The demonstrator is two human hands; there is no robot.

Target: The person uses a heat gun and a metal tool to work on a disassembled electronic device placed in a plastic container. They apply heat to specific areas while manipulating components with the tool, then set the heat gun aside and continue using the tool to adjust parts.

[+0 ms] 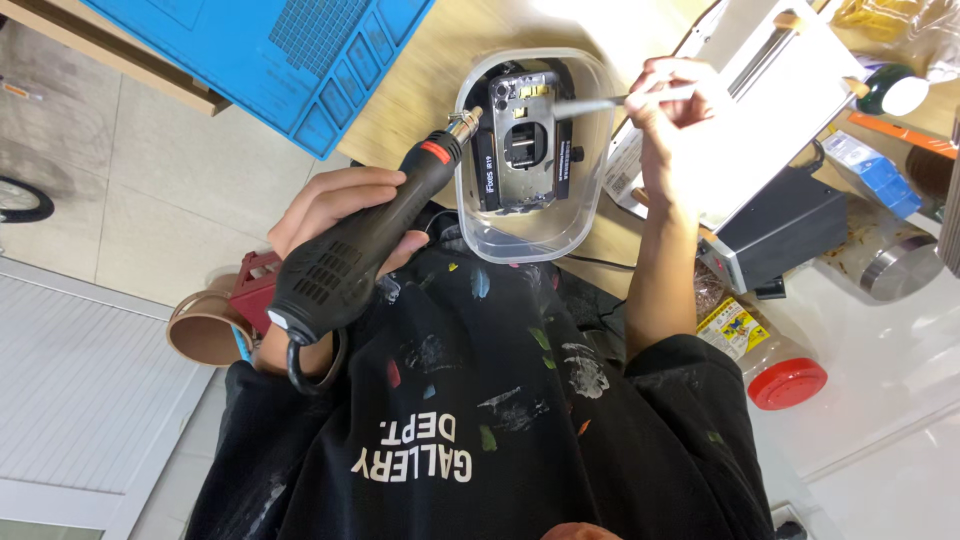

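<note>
head view: a black rotary tool [365,245] with a red collar and a bare metal chuck is held in the left hand [330,215]. the fingers [335,185] are wrapped around the tool's ribbed body, curled close together, with the palm hidden beneath it. the chuck end is pointed toward the rim of a clear plastic tub [590,210], just beside its left wall; whether metal touches plastic cannot be told. the tool's cord is looped below the wrist.

a thin grey stick-like tool [610,101] is pinched in the right hand [675,120], with the fingertips [640,100] pressed together around its upper end. its far end is laid over the opened metal device [525,140] that sits inside the tub. the device is seen as a silver frame with a square dark opening in its middle and black strips along both sides.

the tub is rested on a light wooden tabletop [420,80], close against the person's black paint-flecked shirt [480,400]. a blue work mat [300,50] is spread at the upper left. to the right, a white and black box-shaped appliance [780,200] is placed near the right forearm, and a jar with a red lid [785,380] is lying lower down. a brown roll of tape [200,330] is seen near the left elbow.
</note>
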